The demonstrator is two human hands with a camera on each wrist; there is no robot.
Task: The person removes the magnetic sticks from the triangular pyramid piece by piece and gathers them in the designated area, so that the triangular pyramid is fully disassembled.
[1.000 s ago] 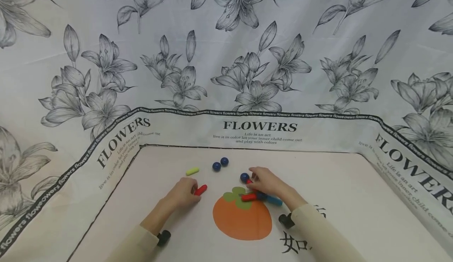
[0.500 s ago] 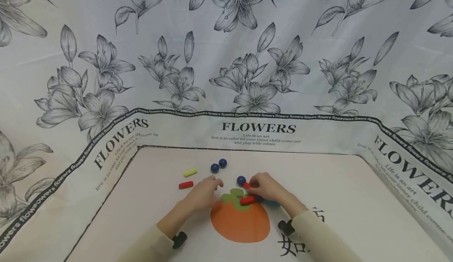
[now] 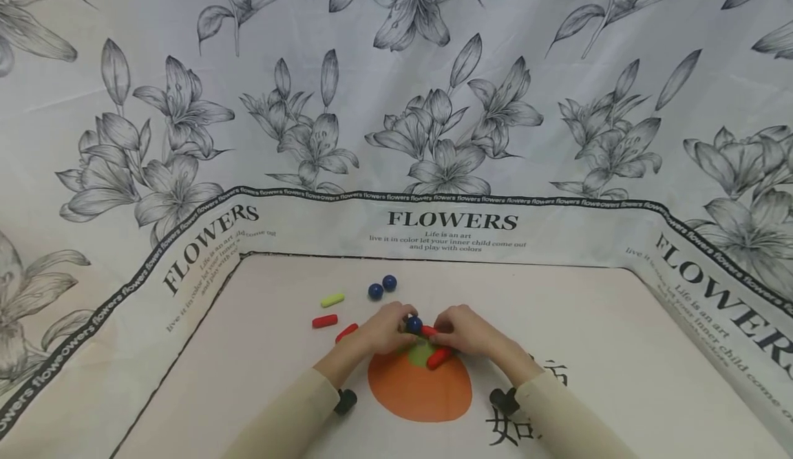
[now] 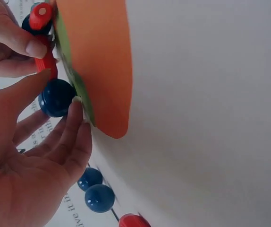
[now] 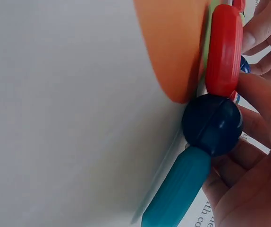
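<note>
In the head view my left hand [image 3: 387,328] holds a dark blue ball [image 3: 414,324] between thumb and fingers. My right hand [image 3: 467,329] pinches a short red rod [image 4: 45,59], whose end touches that ball in the left wrist view. Close below the right hand, a second red rod [image 5: 224,49] joins another dark blue ball [image 5: 212,124], which joins a teal rod [image 5: 178,187]. The right hand's fingers lie behind this chain and partly hide what is beyond it. In the head view the right hand covers the teal rod.
Two loose dark blue balls [image 3: 382,287] lie beyond the left hand. Left of it are a yellow-green rod [image 3: 332,300], a red rod [image 3: 325,321] and another red rod [image 3: 346,332], partly covered by the wrist. A flower-printed cloth [image 3: 452,170] rises behind the table.
My left hand has left the red rod at the left and moved right to take hold of the dark blue ball. That ball has shifted slightly left and nearer; the right hand stays on its rod.
</note>
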